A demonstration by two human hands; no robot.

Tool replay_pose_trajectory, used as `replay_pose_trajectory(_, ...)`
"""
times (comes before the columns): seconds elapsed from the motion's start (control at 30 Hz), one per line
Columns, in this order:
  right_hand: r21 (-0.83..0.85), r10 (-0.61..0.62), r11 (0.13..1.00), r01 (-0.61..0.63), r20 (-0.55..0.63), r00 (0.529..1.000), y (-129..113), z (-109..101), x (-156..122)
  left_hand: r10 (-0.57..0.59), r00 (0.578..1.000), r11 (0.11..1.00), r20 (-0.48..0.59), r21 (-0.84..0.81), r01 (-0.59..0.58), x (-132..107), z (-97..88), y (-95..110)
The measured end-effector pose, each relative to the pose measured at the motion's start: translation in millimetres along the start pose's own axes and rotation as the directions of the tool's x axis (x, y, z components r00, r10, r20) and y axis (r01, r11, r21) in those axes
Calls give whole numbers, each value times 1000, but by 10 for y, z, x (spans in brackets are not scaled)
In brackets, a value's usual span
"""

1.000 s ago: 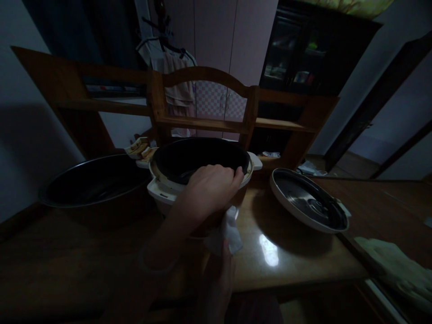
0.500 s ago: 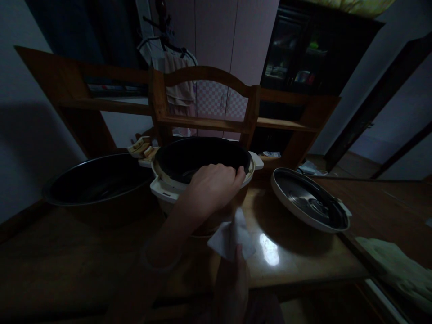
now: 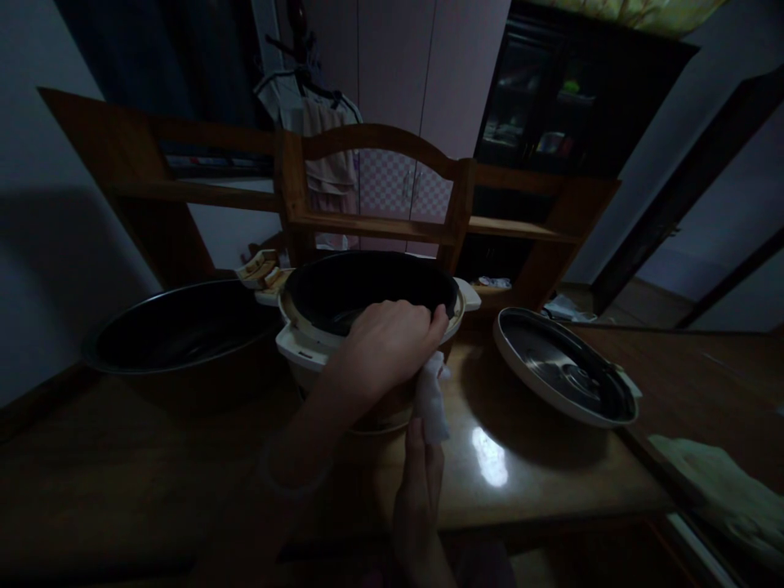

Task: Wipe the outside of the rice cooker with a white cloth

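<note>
A white rice cooker (image 3: 306, 359) without its lid stands on the wooden table, its inside dark. My left hand (image 3: 392, 347) lies over the near rim, fingers curled and closed on it; the fingertips are hidden. Below it, my right hand (image 3: 420, 490) pinches a crumpled white cloth or tissue (image 3: 432, 408), close to the cooker's front side. Whether the cloth touches the wall I cannot tell. To the right, the round lid (image 3: 567, 367) rests with its dark metal inner face turned up.
A large black pot (image 3: 177, 331) sits left of the cooker. Behind stands a wooden shelf-back (image 3: 376, 224) along the table (image 3: 527, 482). Pale green fabric (image 3: 723, 482) lies at the lower right. The room is dim.
My right hand has raised the white cloth toward the cooker's side, and the cloth is now more bunched. My left hand stays on the rim.
</note>
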State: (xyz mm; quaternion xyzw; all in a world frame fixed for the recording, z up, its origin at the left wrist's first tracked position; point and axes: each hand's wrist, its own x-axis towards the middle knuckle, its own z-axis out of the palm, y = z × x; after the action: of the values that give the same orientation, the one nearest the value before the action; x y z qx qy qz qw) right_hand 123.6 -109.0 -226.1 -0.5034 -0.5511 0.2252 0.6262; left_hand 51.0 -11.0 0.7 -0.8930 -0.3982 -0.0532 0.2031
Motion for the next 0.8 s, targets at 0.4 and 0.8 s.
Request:
replay_pose_trajectory(0.4,-110,-299,934,339,277,913,-288,52,214,12,1000,1000,9,25,-12,-7,5,8)
replay_pose_trajectory(0.8,-321,-399,685,654,586,705,-166,-174,346,-2,999,1000,32,4,2,1,-3,10)
